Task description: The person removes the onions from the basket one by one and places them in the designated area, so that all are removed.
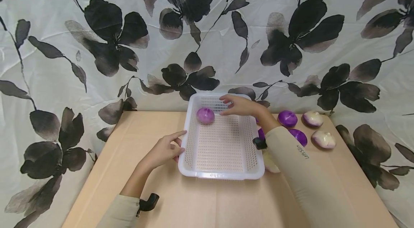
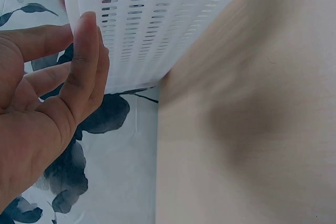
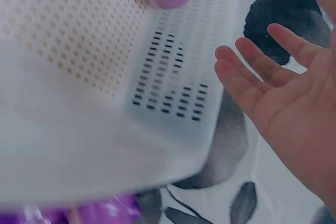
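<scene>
A white perforated plastic basket (image 1: 220, 142) stands on the table, tilted up in the left wrist view. My left hand (image 1: 165, 150) grips its left rim, thumb and fingers at the edge; in the left wrist view the fingers (image 2: 86, 61) lie against the outer wall. Inside the basket, near its far left corner, rests a shiny purple onion (image 1: 205, 115) with a pointed tip. Above the far right part of the basket is my right hand (image 1: 240, 106), fingers spread and holding nothing. The right wrist view shows its palm (image 3: 294, 98) apart from the onion.
Right of the basket lie several more onions: purple ones (image 1: 287, 119) and whitish-purple ones (image 1: 323, 139), some partly hidden by my right arm. A pale yellowish round thing (image 1: 271, 163) shows beside the basket. A floral cloth (image 1: 242, 41) hangs behind the wooden table (image 1: 155, 124).
</scene>
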Available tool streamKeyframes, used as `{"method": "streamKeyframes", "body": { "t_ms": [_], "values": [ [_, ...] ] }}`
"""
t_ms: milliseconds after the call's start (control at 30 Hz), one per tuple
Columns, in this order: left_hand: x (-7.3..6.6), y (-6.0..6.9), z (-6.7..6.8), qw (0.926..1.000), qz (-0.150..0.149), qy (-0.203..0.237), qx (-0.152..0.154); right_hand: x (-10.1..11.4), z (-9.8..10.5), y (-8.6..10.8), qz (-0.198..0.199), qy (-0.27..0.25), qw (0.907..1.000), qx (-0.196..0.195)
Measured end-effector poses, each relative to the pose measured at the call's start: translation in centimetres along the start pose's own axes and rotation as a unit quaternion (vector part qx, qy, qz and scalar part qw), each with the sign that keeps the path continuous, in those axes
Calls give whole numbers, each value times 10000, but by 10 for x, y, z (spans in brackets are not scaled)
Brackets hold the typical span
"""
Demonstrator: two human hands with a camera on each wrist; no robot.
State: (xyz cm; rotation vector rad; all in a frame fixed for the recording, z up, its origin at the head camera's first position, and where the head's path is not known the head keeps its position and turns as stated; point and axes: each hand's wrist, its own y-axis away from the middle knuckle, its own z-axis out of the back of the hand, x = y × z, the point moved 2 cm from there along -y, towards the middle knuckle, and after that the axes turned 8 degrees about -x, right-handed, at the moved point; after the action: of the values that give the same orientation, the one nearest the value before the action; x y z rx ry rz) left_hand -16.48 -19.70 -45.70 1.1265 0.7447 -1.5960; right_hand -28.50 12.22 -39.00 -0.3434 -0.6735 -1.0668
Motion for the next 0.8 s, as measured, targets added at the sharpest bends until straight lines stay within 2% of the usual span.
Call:
{"method": "streamKeyframes", "body": {
  "t_ms": [167,300,533,700,800],
  "values": [
    [1,0,-1,10000,-17,-20,-12,-8,-16,-21,-194,-253,9995,-62],
    [0,-1,-2,10000,-22,-18,-31,-14,-34,-32,-463,-755,9960,-104],
    [-1,-2,-2,9999,45,-110,-72,-20,-65,-44,-1055,-1408,9824,-620],
    [-1,-2,-2,9998,75,-156,-108,-22,-88,-51,-1540,-1634,9689,-1038],
    [-1,-1,-2,9998,50,-147,-78,-23,-101,-56,-1646,-1725,9625,-1292]
  ]
}}
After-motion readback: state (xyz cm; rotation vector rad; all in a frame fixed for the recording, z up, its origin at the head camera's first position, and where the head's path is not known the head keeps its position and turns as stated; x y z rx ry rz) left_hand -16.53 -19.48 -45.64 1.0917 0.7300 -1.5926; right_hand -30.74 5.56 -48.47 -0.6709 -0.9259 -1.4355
